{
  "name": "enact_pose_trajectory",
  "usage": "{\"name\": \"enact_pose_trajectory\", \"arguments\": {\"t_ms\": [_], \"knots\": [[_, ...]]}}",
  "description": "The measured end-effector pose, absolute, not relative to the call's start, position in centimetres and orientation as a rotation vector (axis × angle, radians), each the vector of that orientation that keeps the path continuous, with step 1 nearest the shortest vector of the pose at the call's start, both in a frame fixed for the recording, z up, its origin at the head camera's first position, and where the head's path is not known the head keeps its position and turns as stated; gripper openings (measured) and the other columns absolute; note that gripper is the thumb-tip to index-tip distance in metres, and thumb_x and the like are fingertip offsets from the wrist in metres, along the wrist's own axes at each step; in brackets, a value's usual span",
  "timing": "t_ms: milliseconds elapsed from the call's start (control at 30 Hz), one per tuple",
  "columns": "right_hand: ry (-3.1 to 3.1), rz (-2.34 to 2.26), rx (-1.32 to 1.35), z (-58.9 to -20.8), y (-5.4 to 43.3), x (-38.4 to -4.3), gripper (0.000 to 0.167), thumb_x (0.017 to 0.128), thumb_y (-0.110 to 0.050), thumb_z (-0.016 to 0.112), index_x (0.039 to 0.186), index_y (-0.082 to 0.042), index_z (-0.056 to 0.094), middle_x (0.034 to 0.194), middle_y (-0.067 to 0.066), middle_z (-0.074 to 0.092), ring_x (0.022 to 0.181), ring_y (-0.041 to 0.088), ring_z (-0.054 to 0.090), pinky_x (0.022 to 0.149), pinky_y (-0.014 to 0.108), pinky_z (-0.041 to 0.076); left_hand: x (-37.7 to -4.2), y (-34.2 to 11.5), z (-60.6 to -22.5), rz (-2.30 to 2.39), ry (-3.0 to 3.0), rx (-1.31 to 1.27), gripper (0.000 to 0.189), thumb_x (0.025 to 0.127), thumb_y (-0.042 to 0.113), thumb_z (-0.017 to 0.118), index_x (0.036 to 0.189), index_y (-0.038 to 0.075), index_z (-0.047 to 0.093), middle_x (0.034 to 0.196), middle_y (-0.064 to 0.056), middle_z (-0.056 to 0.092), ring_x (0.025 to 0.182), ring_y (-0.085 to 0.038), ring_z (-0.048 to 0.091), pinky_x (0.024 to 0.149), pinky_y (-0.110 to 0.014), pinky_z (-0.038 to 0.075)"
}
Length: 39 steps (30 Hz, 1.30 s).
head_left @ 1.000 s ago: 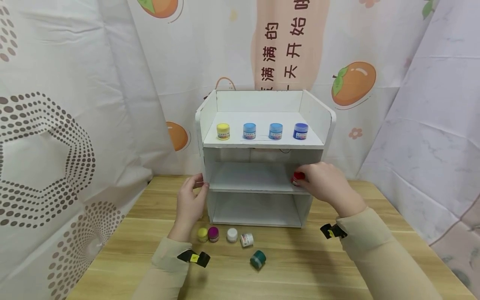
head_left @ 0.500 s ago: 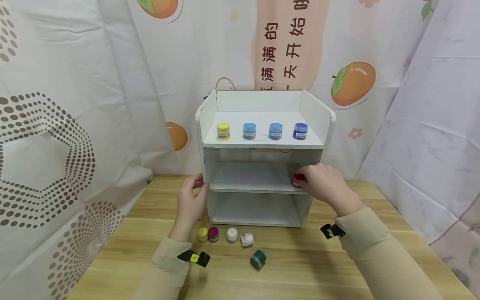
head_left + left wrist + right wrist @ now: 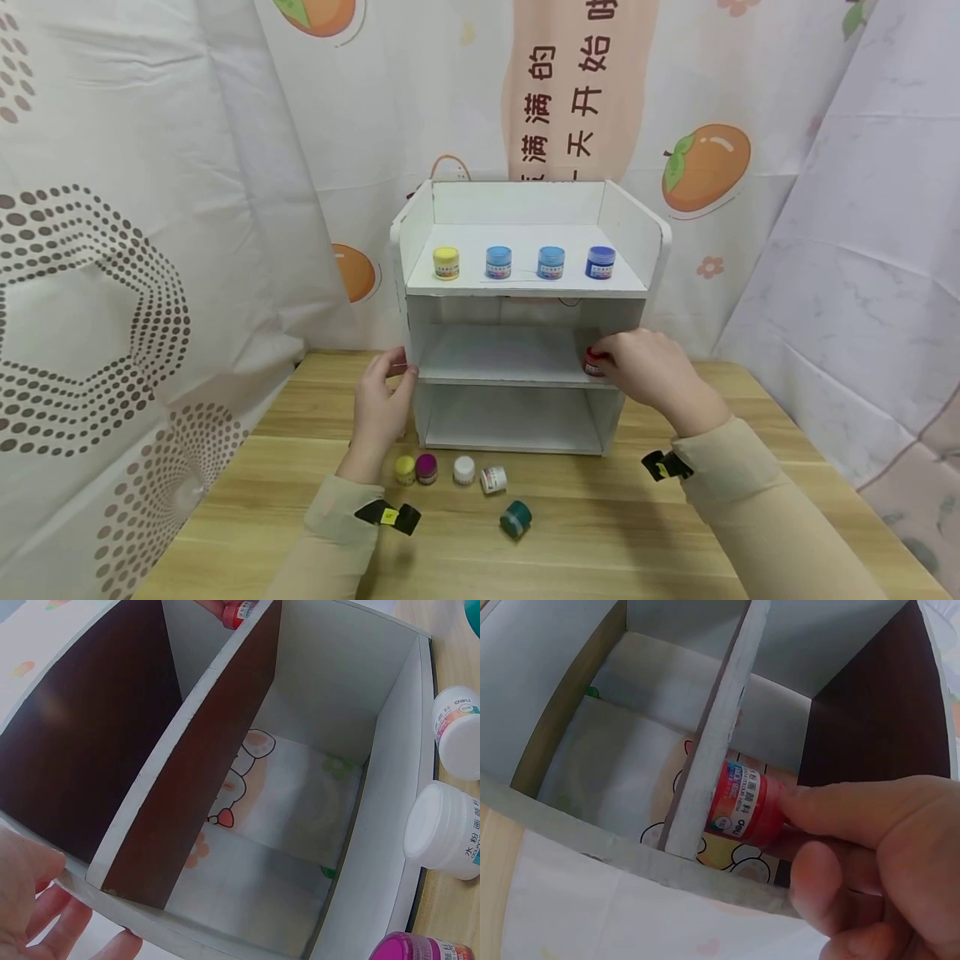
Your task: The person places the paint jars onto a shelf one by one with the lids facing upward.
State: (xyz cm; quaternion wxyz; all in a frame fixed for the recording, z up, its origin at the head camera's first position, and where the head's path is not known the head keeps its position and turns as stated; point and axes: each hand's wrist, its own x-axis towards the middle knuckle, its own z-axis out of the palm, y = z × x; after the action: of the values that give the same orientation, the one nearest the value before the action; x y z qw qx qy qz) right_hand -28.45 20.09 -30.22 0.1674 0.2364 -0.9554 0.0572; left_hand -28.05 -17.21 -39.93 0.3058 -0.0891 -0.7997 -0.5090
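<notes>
Head view: the right hand pinches the upright red jar between thumb and fingers, at that hand's left, near the front edge of the middle board and beside the right wall. The left hand, well apart, rests loosely against the left wall; open board stretches between the hands.

Red-lidded red paint jar, white printed label | upright near front edge at right end of middle level, pinched in right hand | white three-level shelf unit with brown undersides, upright on bench, held at left side by left hand
</notes>
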Motion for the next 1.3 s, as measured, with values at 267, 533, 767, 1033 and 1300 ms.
{"name": "enact_pose_trajectory", "arguments": {"t_ms": [267,533,767,1033,1300], "knots": [[-2.664,0.14,0.653,-30.8,19.6,-28.8,0.005,0.091,-0.012,0.077,0.095,-0.013,0.079,0.084,0.0,0.072,0.064,0.02,0.062,0.059,0.048,0.053,-28.1,-17.2,-40.0,-1.35,-2.118,-0.233,0.03,0.098,0.01,0.068,0.126,0.0,0.065,0.116,-0.013,0.066,0.107,-0.028,0.066,0.08,-0.049,0.058],[-2.653,0.132,0.615,-31.1,19.3,-28.9,0.008,0.091,-0.01,0.076,0.098,-0.012,0.079,0.086,0.004,0.074,0.066,0.026,0.066,0.059,0.05,0.054,-28.2,-17.2,-40.0,-1.334,-2.113,-0.24,0.029,0.097,0.009,0.068,0.125,0.0,0.066,0.115,-0.014,0.066,0.106,-0.029,0.067,0.078,-0.049,0.058],[-2.673,0.175,0.6,-31.2,19.4,-28.9,0.009,0.091,-0.014,0.077,0.1,-0.013,0.079,0.087,0.004,0.074,0.067,0.024,0.065,0.06,0.049,0.054,-28.1,-17.1,-39.9,-1.327,-2.108,-0.243,0.029,0.097,0.009,0.068,0.124,0.0,0.066,0.114,-0.014,0.067,0.105,-0.03,0.067,0.078,-0.048,0.058],[-2.593,0.225,0.646,-30.5,19.3,-28.0,0.016,0.087,-0.022,0.083,0.101,-0.014,0.078,0.09,0.001,0.074,0.071,0.022,0.066,0.061,0.047,0.054,-28.1,-17.0,-39.8,-1.311,-2.095,-0.253,0.029,0.096,0.008,0.069,0.124,-0.001,0.066,0.114,-0.015,0.067,0.104,-0.03,0.067,0.077,-0.048,0.059],[-2.478,0.314,0.765,-30.0,18.4,-26.5,0.012,0.089,-0.015,0.08,0.101,-0.012,0.078,0.093,0.001,0.074,0.075,0.019,0.066,0.066,0.044,0.055,-28.1,-17.1,-39.8,-1.322,-2.114,-0.237,0.029,0.098,0.009,0.068,0.124,-0.001,0.065,0.115,-0.014,0.066,0.105,-0.028,0.066,0.079,-0.046,0.059]]}}
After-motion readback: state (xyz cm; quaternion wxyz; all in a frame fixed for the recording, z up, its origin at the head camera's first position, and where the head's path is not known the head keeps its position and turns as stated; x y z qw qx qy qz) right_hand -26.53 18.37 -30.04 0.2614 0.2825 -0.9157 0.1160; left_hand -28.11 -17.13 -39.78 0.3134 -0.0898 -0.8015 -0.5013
